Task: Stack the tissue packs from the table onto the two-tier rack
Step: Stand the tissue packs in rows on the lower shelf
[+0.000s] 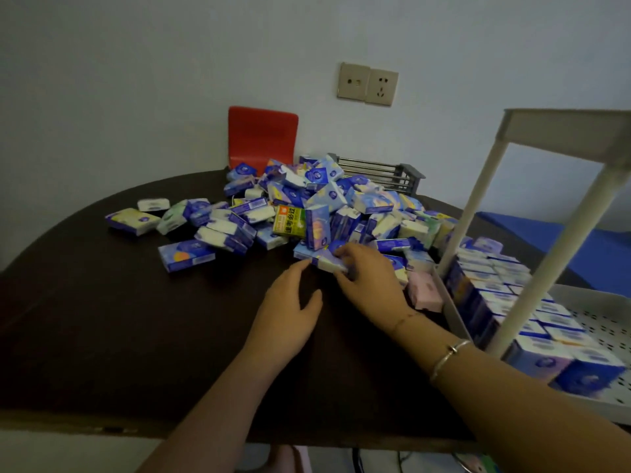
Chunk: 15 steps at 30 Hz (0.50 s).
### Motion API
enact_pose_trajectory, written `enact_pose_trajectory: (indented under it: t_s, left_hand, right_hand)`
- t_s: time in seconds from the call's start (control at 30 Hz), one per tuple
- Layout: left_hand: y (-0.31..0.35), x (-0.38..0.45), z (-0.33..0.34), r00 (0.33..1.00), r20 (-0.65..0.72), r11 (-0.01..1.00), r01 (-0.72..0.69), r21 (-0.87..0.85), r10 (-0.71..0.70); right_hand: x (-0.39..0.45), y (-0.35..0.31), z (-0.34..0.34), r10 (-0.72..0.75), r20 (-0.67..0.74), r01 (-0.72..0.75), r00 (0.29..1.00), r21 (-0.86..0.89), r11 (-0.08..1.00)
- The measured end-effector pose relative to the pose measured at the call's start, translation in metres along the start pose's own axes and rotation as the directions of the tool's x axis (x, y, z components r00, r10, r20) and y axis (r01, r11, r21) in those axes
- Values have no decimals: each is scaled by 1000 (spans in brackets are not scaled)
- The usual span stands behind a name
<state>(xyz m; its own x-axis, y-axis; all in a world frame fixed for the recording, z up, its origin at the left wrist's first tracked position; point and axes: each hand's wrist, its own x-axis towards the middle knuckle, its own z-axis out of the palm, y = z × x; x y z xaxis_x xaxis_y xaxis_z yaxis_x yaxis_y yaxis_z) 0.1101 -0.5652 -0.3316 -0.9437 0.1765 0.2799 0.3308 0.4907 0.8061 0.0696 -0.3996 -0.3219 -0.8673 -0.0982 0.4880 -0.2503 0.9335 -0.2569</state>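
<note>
A big heap of small blue-and-white tissue packs [327, 209] covers the far half of the dark table [102, 319]. At the heap's near edge my right hand [368, 281] curls its fingers over a light blue pack [316, 256] and grips it. My left hand [290, 305] lies beside it with straight fingers, the fingertips touching that pack's left end. On the right stands the white two-tier rack [560, 233]; its lower tier carries rows of upright packs [505, 295], and its top tier reaches out of view.
A yellow-green box [289, 220] lies among the packs. A pink pack [425, 290] sits against the rack's left wall. A red chair back [262, 136] and a metal wire basket [386, 174] stand behind the heap. Loose packs [186, 256] lie scattered to the left.
</note>
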Motion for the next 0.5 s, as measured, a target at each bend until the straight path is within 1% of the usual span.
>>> enact_pose_trajectory:
  t_s: [0.03, 0.1, 0.17, 0.23, 0.3, 0.33, 0.37, 0.4, 0.43, 0.5]
  left_hand:
    - [0, 1, -1, 999, -10, 998, 30, -60, -31]
    - [3, 2, -3, 994, -47, 975, 89, -202, -101]
    - [5, 3, -6, 978, -75, 932, 159, -325, -192]
    - [7, 2, -10, 962, -92, 879, 192, -437, -257]
    - [6, 2, -14, 951, -92, 805, 196, -559, -296]
    - [5, 2, -15, 947, -80, 766, 201, -611, -312]
    - [3, 2, -15, 945, -69, 743, 205, -636, -320]
    - [3, 2, -15, 945, -67, 741, 205, -639, -320]
    - [2, 2, -15, 947, -76, 752, 198, -629, -313]
    - [2, 1, -13, 952, -108, 783, 169, -598, -288]
  right_hand:
    - [-5, -5, -2, -12, -7, 13, 1000, 97, 995]
    - [-17, -18, -8, -57, 25, 45, 998, 325, 945]
    - [-28, -29, -12, -99, 60, 56, 993, 498, 865]
    - [-35, -35, -16, -98, 110, 1, 989, 659, 752]
    - [-38, -35, -22, -81, 138, -54, 987, 764, 643]
    - [-39, -35, -26, -73, 136, -65, 988, 793, 606]
    - [-38, -33, -29, -54, 124, -68, 991, 802, 593]
    - [-36, -31, -31, -19, 98, -66, 995, 784, 617]
    - [-34, -28, -30, 35, 59, -67, 998, 735, 675]
    - [-28, -19, -23, 153, -12, -119, 988, 570, 813]
